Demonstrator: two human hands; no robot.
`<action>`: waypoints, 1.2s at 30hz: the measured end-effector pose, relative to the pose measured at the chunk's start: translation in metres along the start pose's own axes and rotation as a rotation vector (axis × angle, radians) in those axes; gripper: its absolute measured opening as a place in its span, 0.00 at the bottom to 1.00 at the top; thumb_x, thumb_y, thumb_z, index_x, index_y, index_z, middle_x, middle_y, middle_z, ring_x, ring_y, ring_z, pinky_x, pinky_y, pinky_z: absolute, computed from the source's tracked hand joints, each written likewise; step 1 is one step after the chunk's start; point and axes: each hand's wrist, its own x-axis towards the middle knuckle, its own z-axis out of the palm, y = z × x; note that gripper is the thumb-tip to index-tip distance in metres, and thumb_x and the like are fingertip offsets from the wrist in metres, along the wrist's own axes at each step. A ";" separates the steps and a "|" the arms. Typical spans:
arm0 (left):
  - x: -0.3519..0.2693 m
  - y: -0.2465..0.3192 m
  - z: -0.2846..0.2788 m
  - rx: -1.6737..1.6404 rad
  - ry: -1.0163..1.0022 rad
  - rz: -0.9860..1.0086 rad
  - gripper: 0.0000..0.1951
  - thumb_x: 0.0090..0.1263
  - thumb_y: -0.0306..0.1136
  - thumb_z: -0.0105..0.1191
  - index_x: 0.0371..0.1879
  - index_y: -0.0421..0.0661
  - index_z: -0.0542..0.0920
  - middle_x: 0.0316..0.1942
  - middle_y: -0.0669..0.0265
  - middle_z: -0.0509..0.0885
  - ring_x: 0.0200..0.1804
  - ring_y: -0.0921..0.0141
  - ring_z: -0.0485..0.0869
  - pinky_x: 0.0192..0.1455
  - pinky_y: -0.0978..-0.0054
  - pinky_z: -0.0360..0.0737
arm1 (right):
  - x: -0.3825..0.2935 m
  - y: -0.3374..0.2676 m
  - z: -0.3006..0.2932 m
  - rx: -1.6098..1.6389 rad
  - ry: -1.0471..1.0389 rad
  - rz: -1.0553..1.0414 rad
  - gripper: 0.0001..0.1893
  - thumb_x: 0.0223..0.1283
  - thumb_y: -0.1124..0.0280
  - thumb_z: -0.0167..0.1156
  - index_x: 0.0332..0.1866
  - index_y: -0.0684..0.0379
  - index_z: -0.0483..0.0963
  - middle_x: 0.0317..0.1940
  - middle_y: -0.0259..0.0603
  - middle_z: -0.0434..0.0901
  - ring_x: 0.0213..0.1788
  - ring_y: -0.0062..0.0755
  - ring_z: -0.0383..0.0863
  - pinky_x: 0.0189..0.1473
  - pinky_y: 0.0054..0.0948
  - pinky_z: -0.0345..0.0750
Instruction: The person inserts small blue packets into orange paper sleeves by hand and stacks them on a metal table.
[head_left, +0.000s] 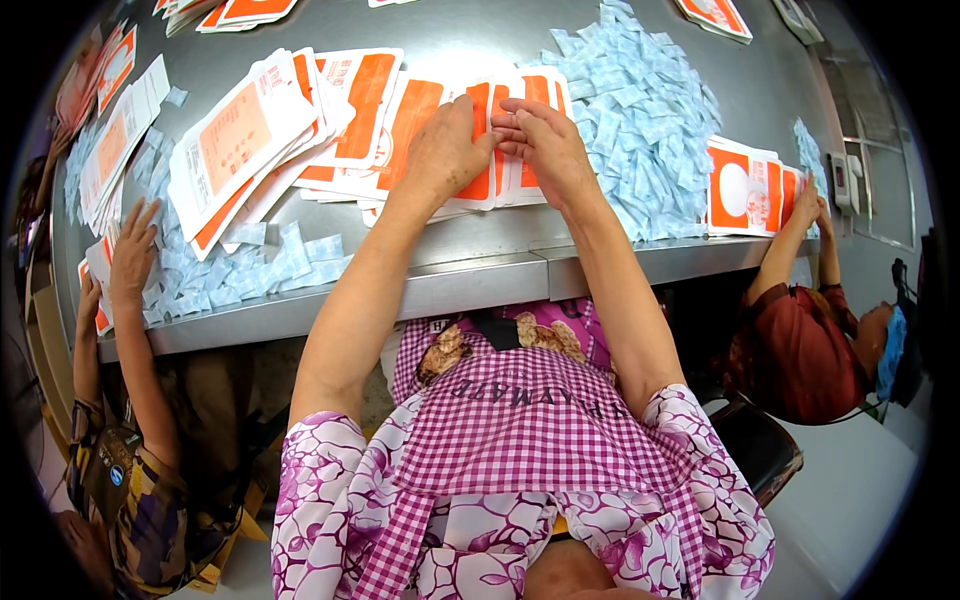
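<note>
A fanned row of orange and white printed pouches (400, 127) lies on the metal table in front of me. My left hand (448, 146) rests on these pouches, fingers bent down and thumb pointing right. Whether its fingers pinch a pouch is hidden. Close beside it, my right hand (549, 150) hovers over the right end of the row, fingers apart and nothing visible in them. To the right rises a large heap of small pale blue sachets (637, 124). Left of the row leans a thicker stack of pouches (240, 142), printed side up.
More sachets (217, 274) are scattered along the table's front edge (480, 289). At left, a co-worker's hands (131, 259) handle pouches. Another co-worker's hands (808, 206) are at pouches (746, 191) on the right. Further pouches (716, 16) lie at the back.
</note>
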 end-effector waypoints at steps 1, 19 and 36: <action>0.001 -0.002 0.000 -0.036 0.000 -0.005 0.23 0.62 0.40 0.59 0.51 0.36 0.76 0.36 0.55 0.82 0.39 0.61 0.83 0.43 0.64 0.78 | 0.003 0.003 0.000 0.017 -0.007 0.015 0.20 0.66 0.70 0.47 0.56 0.75 0.69 0.47 0.52 0.79 0.46 0.33 0.81 0.48 0.28 0.79; 0.007 -0.013 -0.006 -0.722 -0.124 -0.181 0.07 0.63 0.27 0.60 0.34 0.35 0.80 0.28 0.64 0.82 0.29 0.76 0.81 0.30 0.82 0.78 | 0.013 0.010 0.006 -0.028 -0.019 0.050 0.10 0.64 0.70 0.57 0.42 0.67 0.77 0.33 0.39 0.82 0.33 0.25 0.82 0.37 0.22 0.80; 0.001 0.001 -0.017 -0.644 -0.103 -0.175 0.13 0.59 0.36 0.66 0.29 0.42 0.76 0.22 0.72 0.74 0.23 0.80 0.71 0.22 0.82 0.68 | 0.010 0.016 0.002 0.227 -0.059 0.094 0.12 0.66 0.70 0.57 0.49 0.67 0.76 0.39 0.39 0.81 0.38 0.25 0.81 0.44 0.27 0.80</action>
